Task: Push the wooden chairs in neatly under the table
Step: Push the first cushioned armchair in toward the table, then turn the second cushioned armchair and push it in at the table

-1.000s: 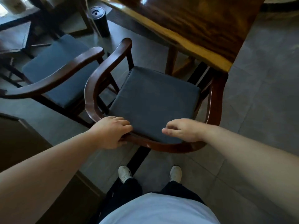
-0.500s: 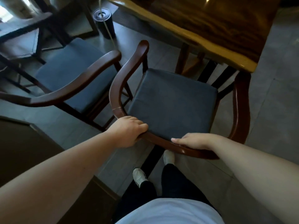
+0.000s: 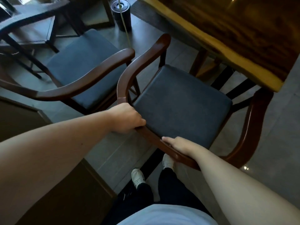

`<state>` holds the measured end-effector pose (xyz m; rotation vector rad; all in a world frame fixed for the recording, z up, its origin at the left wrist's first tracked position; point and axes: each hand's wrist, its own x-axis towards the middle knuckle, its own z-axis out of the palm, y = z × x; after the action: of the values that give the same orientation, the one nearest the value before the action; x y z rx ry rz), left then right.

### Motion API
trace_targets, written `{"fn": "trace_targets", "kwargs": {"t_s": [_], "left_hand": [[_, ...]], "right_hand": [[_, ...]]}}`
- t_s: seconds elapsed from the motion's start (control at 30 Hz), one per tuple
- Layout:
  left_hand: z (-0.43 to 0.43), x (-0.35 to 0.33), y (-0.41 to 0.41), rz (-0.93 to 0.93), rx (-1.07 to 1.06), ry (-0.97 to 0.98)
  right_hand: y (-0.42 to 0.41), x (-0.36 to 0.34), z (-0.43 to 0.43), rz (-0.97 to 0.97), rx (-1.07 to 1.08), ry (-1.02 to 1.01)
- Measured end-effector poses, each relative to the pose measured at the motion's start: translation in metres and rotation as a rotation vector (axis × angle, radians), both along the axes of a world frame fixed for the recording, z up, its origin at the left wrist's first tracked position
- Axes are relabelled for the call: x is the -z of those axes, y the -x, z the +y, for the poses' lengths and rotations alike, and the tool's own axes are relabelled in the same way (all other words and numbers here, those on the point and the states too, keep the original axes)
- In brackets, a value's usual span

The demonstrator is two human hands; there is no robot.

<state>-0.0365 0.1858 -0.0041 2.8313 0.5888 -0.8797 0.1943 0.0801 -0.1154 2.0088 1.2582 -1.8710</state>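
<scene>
Grey floor tiles [image 3: 276, 127] lay beneath the table [image 3: 243, 38]. Left hand [image 3: 126, 118] and right hand [image 3: 181, 146], both closed on the backrest, had turned the near chair [image 3: 181, 109] toward the table corner; the second chair [image 3: 81, 65] waited.

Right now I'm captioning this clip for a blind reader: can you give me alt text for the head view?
Both hands, left hand and right hand, grip the curved back rail of a wooden armchair with a dark seat cushion, its front near the wooden table. A second matching chair stands to its left, beside a black cylinder on the floor.
</scene>
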Motion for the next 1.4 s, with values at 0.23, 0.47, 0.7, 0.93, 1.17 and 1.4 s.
{"fn": "trace_targets", "kwargs": {"t_s": [0.23, 0.47, 0.7, 0.93, 1.17, 1.4], "left_hand": [[0.056, 0.004, 0.011, -0.11, -0.15, -0.063], [0.063, 0.009, 0.016, -0.125, -0.162, -0.038], [0.05, 0.005, 0.016, -0.116, -0.242, -0.085], [0.038, -0.042, 0.044, -0.117, -0.439, -0.275], [0.021, -0.086, 0.082, -0.13, -0.597, -0.457], [-0.003, -0.097, 0.159, -0.15, -0.849, -0.528]], "right_hand": [[0.018, 0.0, 0.052, 0.083, 0.082, 0.115], [0.026, -0.002, 0.057, 0.1, 0.123, 0.119], [0.025, -0.011, 0.061, 0.062, 0.041, 0.015], [0.024, -0.069, 0.114, -0.248, -0.366, -0.559], [0.077, -0.127, 0.162, -0.133, -0.613, -0.906], [0.145, -0.139, 0.179, -0.073, -0.792, -0.979]]}}
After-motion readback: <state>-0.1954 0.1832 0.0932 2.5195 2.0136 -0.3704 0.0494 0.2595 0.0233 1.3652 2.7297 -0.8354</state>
